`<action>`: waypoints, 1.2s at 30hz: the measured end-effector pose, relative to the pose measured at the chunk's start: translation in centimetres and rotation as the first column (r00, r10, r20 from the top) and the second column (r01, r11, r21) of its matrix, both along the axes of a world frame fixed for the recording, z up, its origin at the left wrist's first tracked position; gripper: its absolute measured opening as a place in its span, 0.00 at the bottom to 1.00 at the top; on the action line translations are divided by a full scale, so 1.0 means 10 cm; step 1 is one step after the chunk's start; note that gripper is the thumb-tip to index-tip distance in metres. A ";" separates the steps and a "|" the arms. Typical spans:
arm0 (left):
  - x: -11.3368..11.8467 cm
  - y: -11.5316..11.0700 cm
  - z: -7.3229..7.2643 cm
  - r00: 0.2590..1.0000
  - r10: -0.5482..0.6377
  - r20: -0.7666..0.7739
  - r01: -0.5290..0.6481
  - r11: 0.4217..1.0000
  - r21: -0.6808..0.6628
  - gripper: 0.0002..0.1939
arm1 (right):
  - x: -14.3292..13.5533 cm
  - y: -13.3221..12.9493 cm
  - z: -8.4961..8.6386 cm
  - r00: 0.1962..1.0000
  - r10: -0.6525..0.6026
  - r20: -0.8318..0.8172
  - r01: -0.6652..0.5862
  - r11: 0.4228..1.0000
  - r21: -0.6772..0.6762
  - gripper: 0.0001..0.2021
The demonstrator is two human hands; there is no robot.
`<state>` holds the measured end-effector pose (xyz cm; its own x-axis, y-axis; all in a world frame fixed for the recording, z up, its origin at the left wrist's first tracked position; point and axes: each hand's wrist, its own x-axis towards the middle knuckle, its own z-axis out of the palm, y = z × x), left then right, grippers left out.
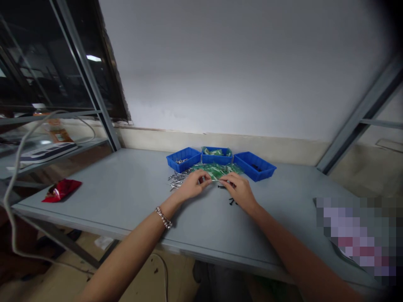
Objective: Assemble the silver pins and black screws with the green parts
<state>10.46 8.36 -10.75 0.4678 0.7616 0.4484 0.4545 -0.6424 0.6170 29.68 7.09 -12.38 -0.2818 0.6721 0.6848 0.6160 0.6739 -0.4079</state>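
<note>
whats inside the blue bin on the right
Inside the right-hand blue bin lie small black pieces, too small to identify. Its near side covers part of the floor; whatever lies there can't be seen.

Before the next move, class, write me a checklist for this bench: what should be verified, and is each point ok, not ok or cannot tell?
1. Thin metal piece supported between left hand and right hand: ok, fingertips at both ends.
2. Left blue tray, middle blue tray and right blue tray standing upright: ok.
3. Silvery pieces all contained: not ok, a loose pile lies beside the left hand.
4. Black pieces all contained: not ok, some lie loose by the right hand.
5. Green packets sealed: cannot tell.
6. Red packet away from the hands: ok, far left.
</note>
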 end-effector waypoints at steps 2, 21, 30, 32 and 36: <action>-0.01 0.01 0.00 0.999 0.039 0.033 -0.040 0.999 0.017 0.08 | 0.00 0.00 0.00 1.000 -0.003 0.017 0.004 1.000 -0.011 0.08; 0.00 0.00 -0.01 1.000 -0.009 -0.029 0.007 0.998 -0.063 0.08 | 0.00 -0.03 0.04 0.999 0.000 0.035 0.002 0.999 -0.052 0.07; -0.12 0.07 0.05 0.977 0.208 0.045 -0.213 0.965 0.154 0.07 | -0.01 -0.01 0.01 0.999 -0.001 0.049 0.009 0.987 -0.159 0.08; -0.26 0.13 0.09 0.918 0.381 0.107 -0.395 0.871 0.292 0.06 | 0.00 -0.01 0.00 0.999 -0.014 0.051 0.023 0.982 -0.186 0.11; -0.54 0.26 0.12 0.720 0.659 0.220 -0.687 0.628 0.365 0.08 | 0.00 -0.01 0.01 0.998 -0.011 0.067 0.025 0.979 -0.205 0.09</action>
<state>5.09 10.93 -9.58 -0.1406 0.6011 0.7867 0.8315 -0.3597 0.4234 29.71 6.96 -12.31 -0.3078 0.8019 0.5121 0.6574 0.5684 -0.4948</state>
